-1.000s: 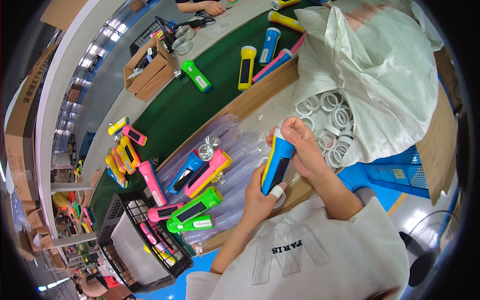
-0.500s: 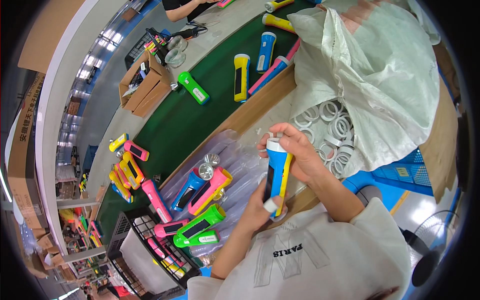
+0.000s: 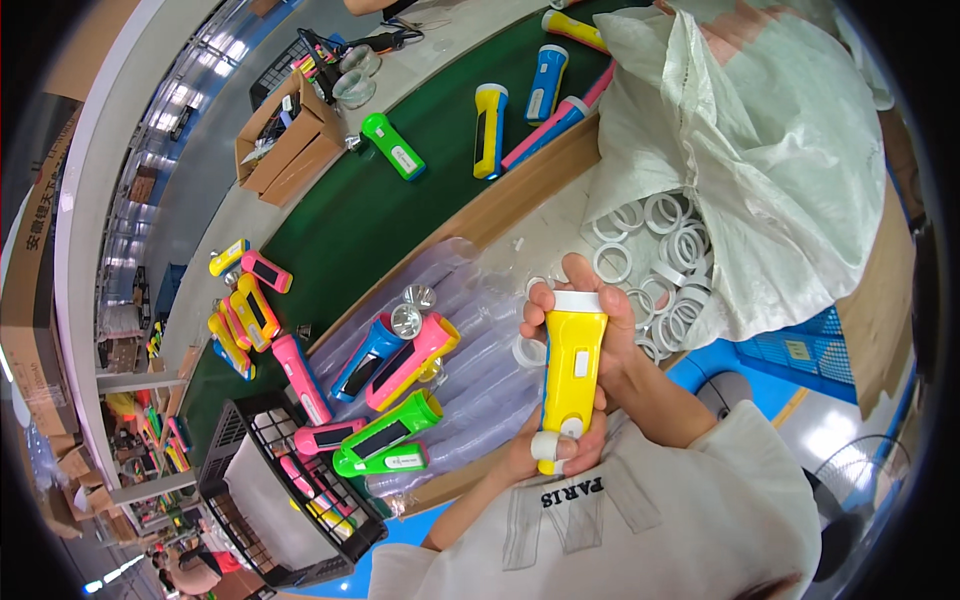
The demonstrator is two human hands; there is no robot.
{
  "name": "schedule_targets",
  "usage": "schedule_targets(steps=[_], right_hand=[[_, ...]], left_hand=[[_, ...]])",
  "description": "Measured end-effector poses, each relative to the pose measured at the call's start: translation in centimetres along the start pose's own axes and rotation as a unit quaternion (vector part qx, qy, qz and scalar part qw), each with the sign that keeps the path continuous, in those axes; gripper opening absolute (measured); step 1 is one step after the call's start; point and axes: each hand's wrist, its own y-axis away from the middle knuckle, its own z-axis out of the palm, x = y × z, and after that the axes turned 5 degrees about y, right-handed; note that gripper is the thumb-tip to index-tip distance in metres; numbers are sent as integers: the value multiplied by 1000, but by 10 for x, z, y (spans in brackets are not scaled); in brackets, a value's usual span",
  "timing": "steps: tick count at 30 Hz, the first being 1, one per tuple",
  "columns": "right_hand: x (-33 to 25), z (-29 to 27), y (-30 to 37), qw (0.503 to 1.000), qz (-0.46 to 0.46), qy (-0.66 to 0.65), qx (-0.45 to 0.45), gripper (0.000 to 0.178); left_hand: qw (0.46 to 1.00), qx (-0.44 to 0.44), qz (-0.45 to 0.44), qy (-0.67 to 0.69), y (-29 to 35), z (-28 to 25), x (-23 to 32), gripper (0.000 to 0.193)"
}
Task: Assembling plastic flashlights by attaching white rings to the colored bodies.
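Upright before my chest is a yellow-and-blue flashlight (image 3: pixel 575 365) with its yellow side, a pale switch and a white ring around its head showing. My left hand (image 3: pixel 588 450) is wrapped round the tail end; a white band circles one of its fingers. Around the head, the fingers of my right hand (image 3: pixel 618 325) grip the white ring from both sides. Just beyond, loose white rings (image 3: pixel 684 246) lie heaped at the mouth of a white woven sack (image 3: pixel 745 190).
Several flashlights without rings (image 3: pixel 395 435) and shiny reflectors (image 3: pixel 406 321) lie on clear plastic sheeting (image 3: pixel 470 400) to the left. A green belt (image 3: pixel 330 250) carrying more flashlights runs behind a cardboard edge (image 3: pixel 500 215). A black crate (image 3: pixel 235 440) stands at lower left.
The flashlight has been turned from its blue side with the dark panel to its yellow side. My right fingers have moved down around the ring. The whole view has shifted slightly.
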Motion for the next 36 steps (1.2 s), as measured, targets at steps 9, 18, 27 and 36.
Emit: schedule_targets(steps=[9, 18, 27, 36], right_hand=[[-14, 2, 0, 915, -43, 363, 169, 20], [-48, -30, 4, 530, -56, 823, 195, 27], [-61, -67, 18, 238, -42, 961, 134, 35], [-59, -27, 2, 444, -121, 880, 113, 28]], left_hand=[[607, 303, 191, -709, -15, -46, 21, 56], [890, 324, 86, -309, 3, -20, 76, 53], [85, 286, 173, -939, -33, -20, 197, 43], [131, 162, 100, -973, -51, -45, 193, 25]])
